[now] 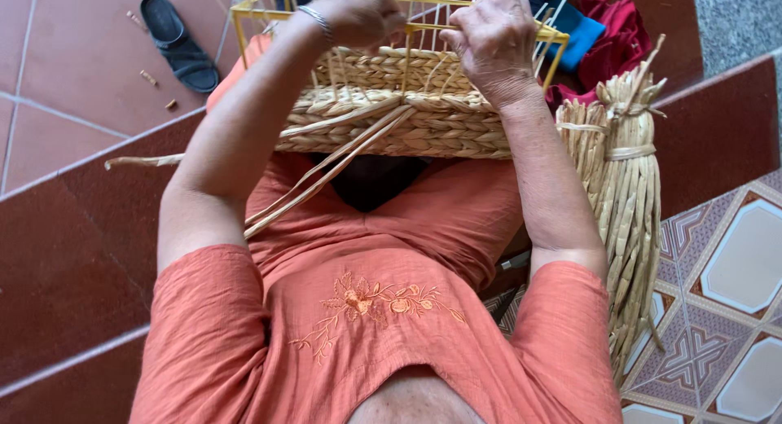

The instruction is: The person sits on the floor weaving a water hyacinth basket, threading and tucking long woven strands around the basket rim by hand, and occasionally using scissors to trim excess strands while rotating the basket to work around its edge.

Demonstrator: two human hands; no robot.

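Head view: the half-woven basket [407, 106] rests on the lap, its yellow wire frame [252, 17] upward for weaving. Left hand [362, 13] and right hand [493, 37] curl closed on the rim — steadying it. Loose straw strands [326, 175] trail below; a tied straw bundle [623, 196] waits beside the right forearm.

Rough woven-straw basket [407, 114], yellow metal frame [261, 13]

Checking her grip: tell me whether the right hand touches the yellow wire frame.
Touching. The head view shows the right hand lying on the yellow wire frame.
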